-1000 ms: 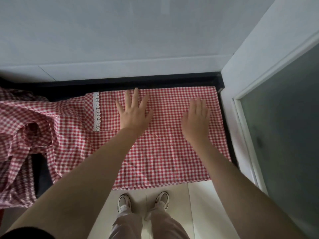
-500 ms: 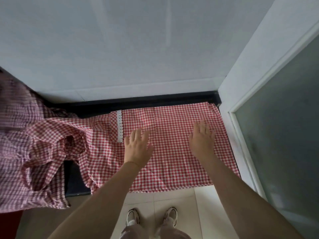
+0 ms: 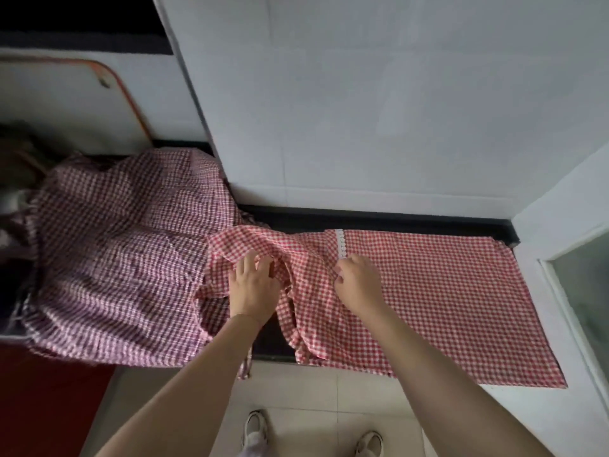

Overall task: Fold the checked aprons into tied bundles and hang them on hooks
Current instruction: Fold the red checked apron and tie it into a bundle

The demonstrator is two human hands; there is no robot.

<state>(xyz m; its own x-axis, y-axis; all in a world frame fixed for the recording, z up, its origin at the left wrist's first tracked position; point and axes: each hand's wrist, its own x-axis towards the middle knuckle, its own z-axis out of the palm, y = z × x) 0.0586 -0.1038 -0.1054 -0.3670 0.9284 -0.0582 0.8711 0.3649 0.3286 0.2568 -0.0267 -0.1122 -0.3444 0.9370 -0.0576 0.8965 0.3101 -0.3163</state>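
Red checked apron lying lengthwise left-right, left hand fingers spread on it, right hand pinching it

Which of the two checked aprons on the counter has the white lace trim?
The bright red-and-white checked apron on the right, under both hands, carries the white lace trim. The duller purplish checked apron, heaped to the left, shows none.

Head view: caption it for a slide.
Both hands, left and right, gather the bunched end of a red checked apron on a dark counter.

Both hands shifted left onto bunched apron.
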